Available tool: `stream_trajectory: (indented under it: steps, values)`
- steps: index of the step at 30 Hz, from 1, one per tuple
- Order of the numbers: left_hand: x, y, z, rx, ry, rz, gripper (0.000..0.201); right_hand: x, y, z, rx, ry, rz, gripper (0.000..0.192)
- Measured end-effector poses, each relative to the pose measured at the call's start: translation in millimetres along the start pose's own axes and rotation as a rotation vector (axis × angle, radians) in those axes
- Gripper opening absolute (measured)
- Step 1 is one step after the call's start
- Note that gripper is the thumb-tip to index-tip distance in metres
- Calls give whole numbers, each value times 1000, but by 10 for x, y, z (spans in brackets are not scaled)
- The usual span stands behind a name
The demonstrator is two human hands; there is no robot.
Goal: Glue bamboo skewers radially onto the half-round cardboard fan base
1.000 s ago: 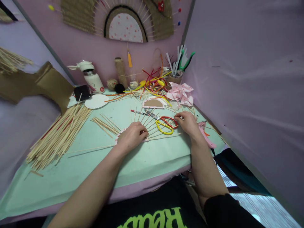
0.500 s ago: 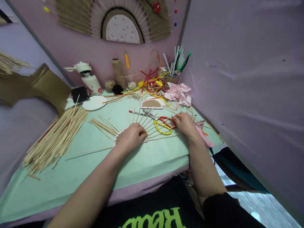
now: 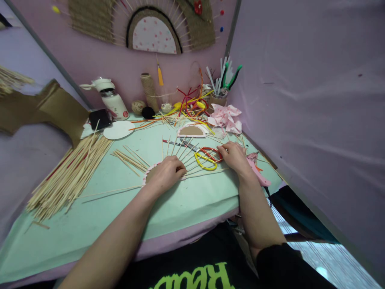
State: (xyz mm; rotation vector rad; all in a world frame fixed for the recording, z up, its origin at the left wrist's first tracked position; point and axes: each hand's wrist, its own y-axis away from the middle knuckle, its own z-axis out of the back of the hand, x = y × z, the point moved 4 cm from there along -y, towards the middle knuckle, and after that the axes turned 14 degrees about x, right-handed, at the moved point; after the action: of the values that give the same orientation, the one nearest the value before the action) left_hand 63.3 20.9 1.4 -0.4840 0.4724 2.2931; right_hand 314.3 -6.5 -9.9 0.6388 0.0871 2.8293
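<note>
My left hand (image 3: 169, 171) lies over a cardboard half-circle (image 3: 150, 173) with a pink-and-white scalloped edge. Its fingers are curled together at the right side of the piece, hiding part of it. Thin wooden sticks (image 3: 189, 155) fan out from the curved edge, and one long stick (image 3: 111, 192) points left. At the right ends of the sticks, my right hand (image 3: 233, 155) is closed in a pinch on what looks like a stick end. Scissors (image 3: 205, 167) with red and yellow handles lie among the sticks, close to the right fingertips.
A large bundle of sticks (image 3: 70, 176) lies left, a smaller bunch (image 3: 129, 161) nearer. A second half-circle (image 3: 191, 131), pink crumpled paper (image 3: 225, 118), pipe cleaners (image 3: 188, 100), twine (image 3: 148, 92) and a bottle (image 3: 116, 105) stand behind. A pink glue gun (image 3: 258, 172) is right.
Both hands keep almost the same pose on the half-circle and sticks. The whole view has shifted very slightly.
</note>
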Motion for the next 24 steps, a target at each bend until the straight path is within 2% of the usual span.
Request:
stream_trajectory:
  steps: [5,13,17,21,24]
  values:
    - [-14,6,-4,0,4,9,21,-10,-9,-5,-28,-9,12,36]
    - [71,11,46,-60,72,-7,22,-43,-2,37,-216,-135,89,31]
    - [142,61,141,-103,124,39,18,254,216,-14,-319,-143,294,30]
    - [200,124,184,-106,131,94,16,665,523,-225,-234,-42,606,26]
    - [211,169,163,-87,110,83,17,818,664,-354,-182,48,717,23]
